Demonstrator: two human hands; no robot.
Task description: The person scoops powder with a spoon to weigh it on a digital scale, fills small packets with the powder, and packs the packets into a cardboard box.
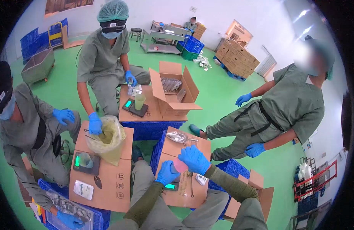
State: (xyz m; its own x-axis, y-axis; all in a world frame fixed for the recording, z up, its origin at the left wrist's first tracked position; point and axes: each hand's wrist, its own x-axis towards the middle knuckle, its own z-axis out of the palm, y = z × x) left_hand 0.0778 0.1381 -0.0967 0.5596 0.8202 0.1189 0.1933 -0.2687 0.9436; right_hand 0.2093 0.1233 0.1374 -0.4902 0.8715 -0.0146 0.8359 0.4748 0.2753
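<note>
Both of my hands wear blue gloves and meet above a cardboard-topped stand [161, 200]. My left hand [168, 173] is closed round the side of a pink cup [179, 166], which looks tilted. Against the cup's other side, my right hand [194, 159] is closed; its fingers hide whatever is in them. Below my left hand, a scale [171, 186] with a lit green display is partly covered. A long-handled measuring spoon [191, 184] lies to the right, beside a small white packet [201, 179]. Farther back rests a metal scoop [177, 137].
To the left, a clear bag of greenish powder [111, 140] stands near a scale with a cup [86, 161]. An open carton [173, 90] holds packets ahead. Co-workers sit left and ahead; another person [276, 103] stands right. An open box [257, 191] and blue crates [234, 168] flank my right.
</note>
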